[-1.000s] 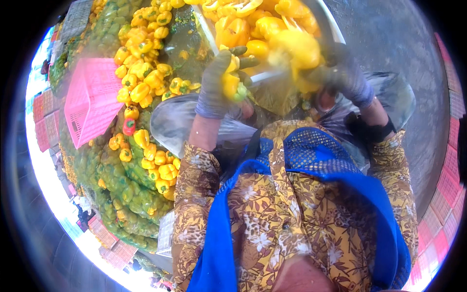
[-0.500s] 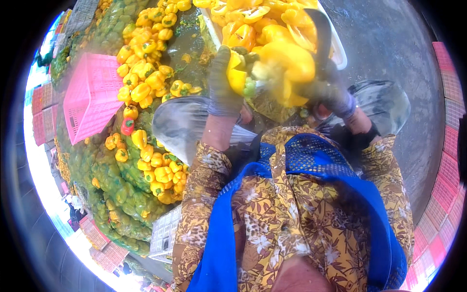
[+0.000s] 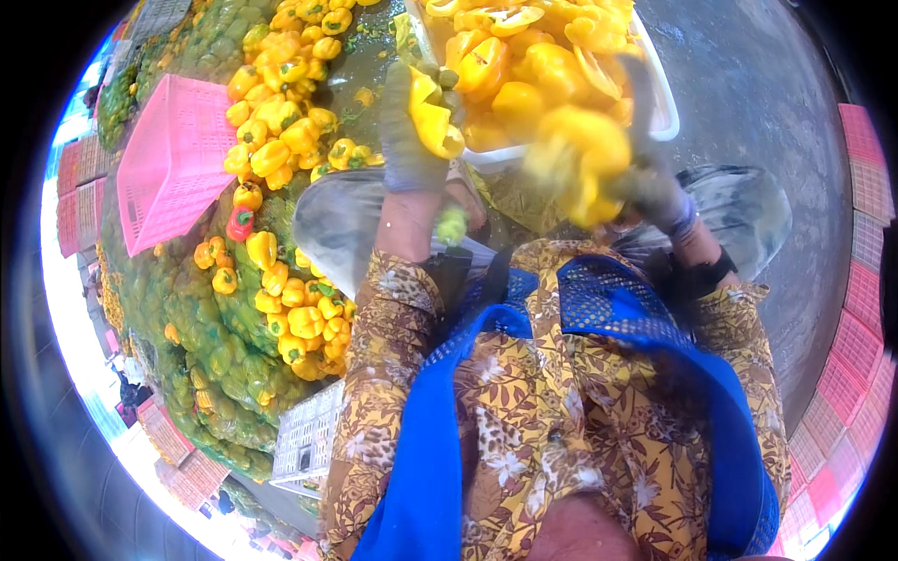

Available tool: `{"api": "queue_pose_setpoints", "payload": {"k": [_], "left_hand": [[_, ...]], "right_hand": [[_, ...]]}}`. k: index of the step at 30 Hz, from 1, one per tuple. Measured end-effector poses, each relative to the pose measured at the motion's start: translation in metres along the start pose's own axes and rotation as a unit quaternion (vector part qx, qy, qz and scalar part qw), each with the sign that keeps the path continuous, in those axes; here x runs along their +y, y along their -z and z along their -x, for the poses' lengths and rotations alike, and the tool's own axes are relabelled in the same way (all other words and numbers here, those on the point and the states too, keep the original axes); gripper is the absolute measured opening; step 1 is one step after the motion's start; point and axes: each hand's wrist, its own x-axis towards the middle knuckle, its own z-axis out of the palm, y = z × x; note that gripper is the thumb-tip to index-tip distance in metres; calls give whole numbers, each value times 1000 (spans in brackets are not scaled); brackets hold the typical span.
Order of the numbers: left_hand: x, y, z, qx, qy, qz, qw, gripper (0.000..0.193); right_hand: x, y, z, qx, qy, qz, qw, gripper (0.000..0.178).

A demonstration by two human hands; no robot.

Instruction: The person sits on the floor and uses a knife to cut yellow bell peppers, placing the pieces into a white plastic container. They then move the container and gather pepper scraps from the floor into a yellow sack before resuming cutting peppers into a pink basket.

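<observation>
Grey gloves (image 3: 400,170) cover both hands: the left hand (image 3: 402,126) curls around a cut piece of pepper (image 3: 435,129), while the right hand (image 3: 647,187) holds a motion-blurred yellow pepper (image 3: 587,150) near the white crate (image 3: 670,117). A loosened grip could drop either outside the crate's rim.

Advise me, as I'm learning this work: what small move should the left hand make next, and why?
Probably lower the curved, cut yellow pepper piece held in the grey-purple gloved left hand into the white rectangular plastic tub. The hand appears beside the tub's near-left corner, and the tub holds similar cut yellow pepper pieces.
</observation>
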Motion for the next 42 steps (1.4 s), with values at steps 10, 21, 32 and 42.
{"api": "queue_pose_setpoints", "payload": {"k": [10, 21, 32, 42], "left_hand": [[-48, 18, -7, 96, -220, -662, 710, 55], [-48, 22, 0, 58, -234, -727, 643, 75], [6, -56, 41, -220, 94, -350, 906, 72], [-25, -45, 35, -7, 77, -113, 991, 40]], "right_hand": [[-16, 14, -1, 157, -109, -90, 977, 48], [-14, 26, 5, 205, -119, -30, 971, 43], [-48, 4, -28, -77, -105, 196, 972, 42], [-34, -4, -25, 118, 43, 192, 973, 52]]}}
